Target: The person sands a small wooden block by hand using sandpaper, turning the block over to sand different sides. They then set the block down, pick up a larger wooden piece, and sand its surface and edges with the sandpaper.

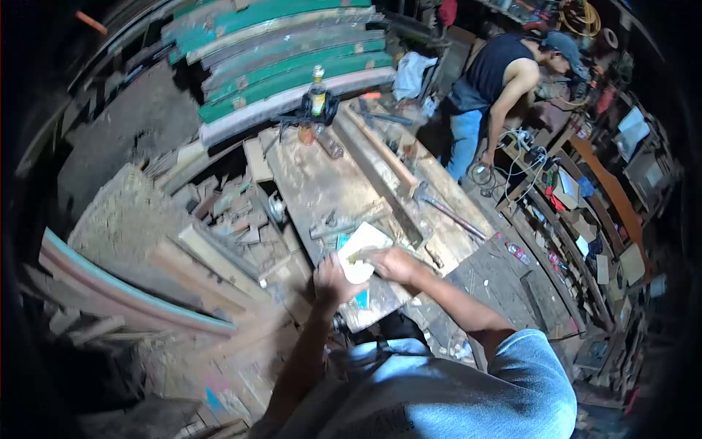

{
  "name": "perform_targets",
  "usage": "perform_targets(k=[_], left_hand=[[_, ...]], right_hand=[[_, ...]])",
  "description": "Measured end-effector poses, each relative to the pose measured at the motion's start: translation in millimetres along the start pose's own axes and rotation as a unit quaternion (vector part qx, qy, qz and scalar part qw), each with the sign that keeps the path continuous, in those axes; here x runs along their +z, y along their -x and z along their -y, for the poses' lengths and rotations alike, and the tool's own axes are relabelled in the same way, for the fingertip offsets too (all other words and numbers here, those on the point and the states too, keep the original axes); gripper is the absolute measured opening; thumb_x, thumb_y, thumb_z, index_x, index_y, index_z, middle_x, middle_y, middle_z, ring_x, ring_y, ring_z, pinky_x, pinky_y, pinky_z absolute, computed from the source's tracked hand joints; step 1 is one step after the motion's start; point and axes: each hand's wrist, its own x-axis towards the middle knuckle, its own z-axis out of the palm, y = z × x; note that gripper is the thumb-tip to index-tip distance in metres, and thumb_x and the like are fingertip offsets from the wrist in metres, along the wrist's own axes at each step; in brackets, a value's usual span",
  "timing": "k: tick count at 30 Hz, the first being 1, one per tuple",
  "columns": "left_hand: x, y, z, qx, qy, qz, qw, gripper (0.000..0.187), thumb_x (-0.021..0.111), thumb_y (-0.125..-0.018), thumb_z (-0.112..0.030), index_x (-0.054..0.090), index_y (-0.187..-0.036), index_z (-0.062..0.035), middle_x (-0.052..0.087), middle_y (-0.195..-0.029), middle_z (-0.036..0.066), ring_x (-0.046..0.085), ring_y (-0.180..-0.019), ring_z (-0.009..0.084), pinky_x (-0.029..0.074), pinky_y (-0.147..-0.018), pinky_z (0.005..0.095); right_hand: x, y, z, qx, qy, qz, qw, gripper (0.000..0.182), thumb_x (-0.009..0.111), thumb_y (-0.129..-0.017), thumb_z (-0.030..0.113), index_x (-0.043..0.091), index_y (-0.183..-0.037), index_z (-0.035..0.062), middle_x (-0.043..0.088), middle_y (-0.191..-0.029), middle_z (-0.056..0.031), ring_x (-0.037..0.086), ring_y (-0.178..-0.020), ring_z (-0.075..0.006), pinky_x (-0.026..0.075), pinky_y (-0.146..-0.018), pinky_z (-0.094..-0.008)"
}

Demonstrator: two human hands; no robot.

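Note:
Both hands are at the near end of a wooden workbench (311,172). My left hand (333,282) is closed on the left edge of a white sheet (368,238), which looks like paper. My right hand (391,264) lies over the sheet's right side, its fingers bent, with something small and yellowish at the fingertips that I cannot make out. Under the sheet a blue piece (362,298) shows. Just beyond the hands lies a short wooden piece (349,220).
Another person (504,77) bends over cables (523,150) at the upper right. A hammer (450,208), a long beam (376,179) and a bottle (317,95) are on the bench. Green boards (292,77) are stacked behind; wood scraps (234,227) lie left.

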Motion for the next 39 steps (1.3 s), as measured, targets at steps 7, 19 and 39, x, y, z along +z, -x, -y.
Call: perform_targets(k=[7,19,39], left_hand=[[-17,-4,-14,-0.039,0.013,0.006,0.999,0.098,0.099,-0.059,-0.054,0.056,-0.132,-0.0031,0.068,-0.118,0.021,0.068,-0.113,0.0434,0.058,-0.095,0.0562],[-13,-3,-11,-0.064,0.004,0.025,0.998,0.108,0.096,-0.060,-0.053,0.052,-0.142,0.0021,0.068,-0.130,0.025,0.066,-0.123,0.0438,0.056,-0.106,0.0538],[-18,2,-17,-0.088,0.055,0.000,0.995,0.109,0.098,-0.059,-0.054,0.053,-0.143,-0.0011,0.067,-0.133,0.023,0.063,-0.127,0.0443,0.055,-0.107,0.0559]], right_hand=[[32,10,-17,-0.129,0.091,-0.082,0.984,0.038,0.072,-0.096,0.010,0.078,-0.133,0.0136,0.077,-0.137,-0.0139,0.074,-0.127,-0.0336,0.062,-0.104,-0.0474],[21,-18,-33,-0.001,0.030,-0.163,0.986,0.030,0.069,-0.104,0.019,0.077,-0.131,0.0111,0.079,-0.110,-0.0239,0.077,-0.094,-0.0466,0.063,-0.080,-0.0543],[28,-8,-11,-0.013,0.084,-0.153,0.985,0.035,0.068,-0.095,0.000,0.077,-0.129,0.0023,0.076,-0.136,-0.0217,0.074,-0.126,-0.0394,0.060,-0.108,-0.0471]])
